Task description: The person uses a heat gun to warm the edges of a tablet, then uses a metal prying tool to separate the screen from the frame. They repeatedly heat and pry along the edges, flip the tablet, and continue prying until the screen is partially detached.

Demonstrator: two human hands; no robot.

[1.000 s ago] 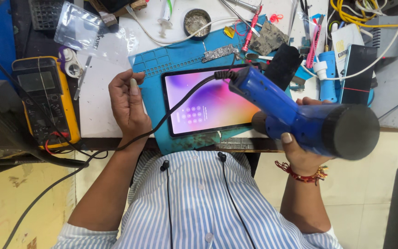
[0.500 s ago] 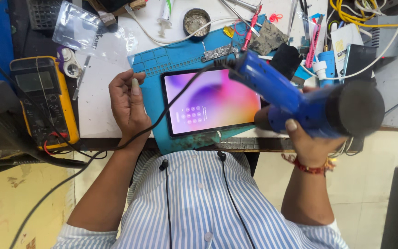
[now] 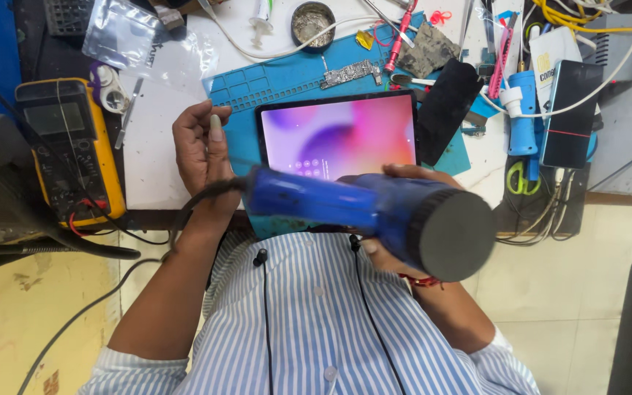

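Observation:
A tablet (image 3: 338,135) with a lit pink-purple screen lies on a blue work mat (image 3: 279,80). My right hand (image 3: 404,175) grips a blue heat gun (image 3: 345,205), which lies level across the tablet's near edge, nozzle pointing left and its round grey rear towards the camera. My left hand (image 3: 195,146) rests at the tablet's left edge, fingers curled around what looks like a small pale pick. The gun's black cable (image 3: 184,212) runs past my left wrist and down off the bench.
A yellow multimeter (image 3: 67,146) sits at the left. A bare circuit board (image 3: 349,73), a round tin (image 3: 312,22) and a black pad (image 3: 444,110) lie behind and beside the tablet. A dark phone (image 3: 568,110), scissors (image 3: 517,179), tools and cables crowd the right.
My right hand has swung the heat gun off the tablet's far right corner and pulled it back across the near edge, turning its nozzle to the left. My left hand stays put.

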